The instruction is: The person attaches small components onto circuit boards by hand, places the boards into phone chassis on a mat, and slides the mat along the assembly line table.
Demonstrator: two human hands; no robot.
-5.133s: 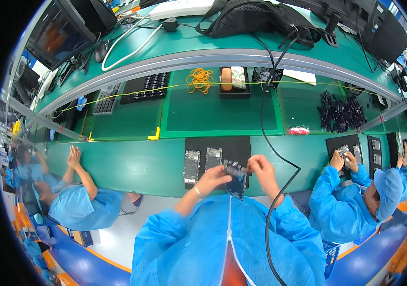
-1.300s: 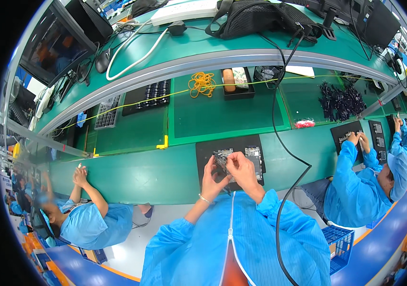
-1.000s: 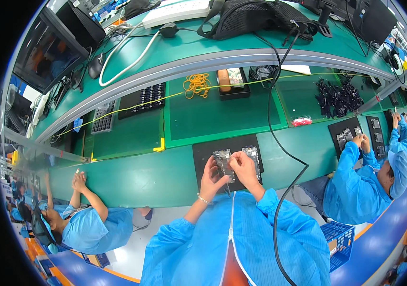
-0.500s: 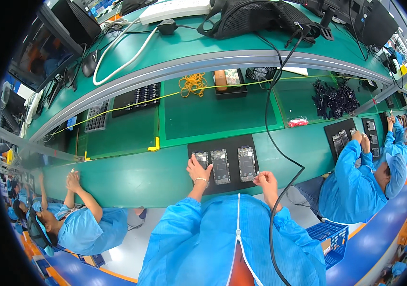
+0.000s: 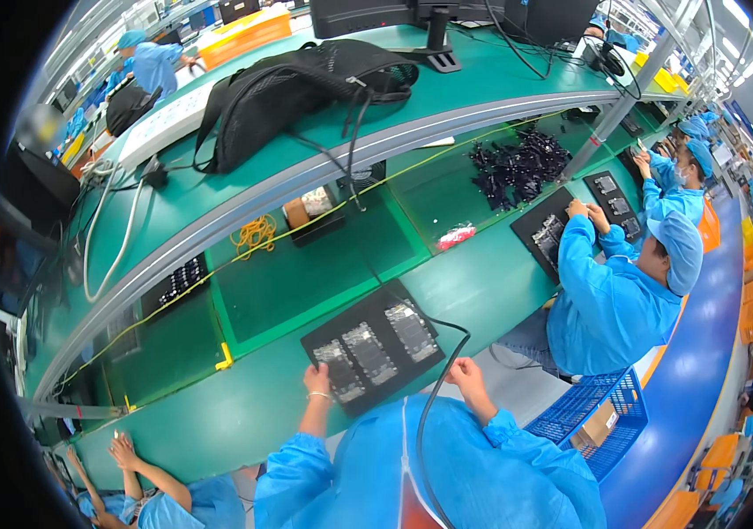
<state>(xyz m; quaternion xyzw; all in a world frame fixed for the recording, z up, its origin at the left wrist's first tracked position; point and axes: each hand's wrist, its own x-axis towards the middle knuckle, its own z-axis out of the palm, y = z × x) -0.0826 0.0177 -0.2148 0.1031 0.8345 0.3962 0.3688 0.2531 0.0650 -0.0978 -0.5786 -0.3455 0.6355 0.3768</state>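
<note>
On the green bench in front of me lies a black mat (image 5: 368,309) bearing three opened phones with bare inner parts: a left phone (image 5: 339,370), a middle phone (image 5: 369,353) and a right phone (image 5: 410,332). My left hand (image 5: 316,383) is at the mat's left edge, beside the left phone; its fingers are close together, and their grip is too blurred to tell. Off the mat's right front side, my right hand (image 5: 467,377) is raised near the bench edge. Thumb and fingers are pinched there, and whatever they hold is too small to make out.
A black cable (image 5: 456,328) hangs across the view between mat and right hand. Beyond are orange bands (image 5: 255,236), a red-and-white packet (image 5: 456,236) and a dark heap of small parts (image 5: 518,167). A co-worker (image 5: 606,300) sits right, beside a blue basket (image 5: 601,423).
The whole view has turned to the right, tilting the bench and mat. My left hand's spread fingers have drawn together at the left phone's side. My right hand remains pinched, now farther from the mat.
</note>
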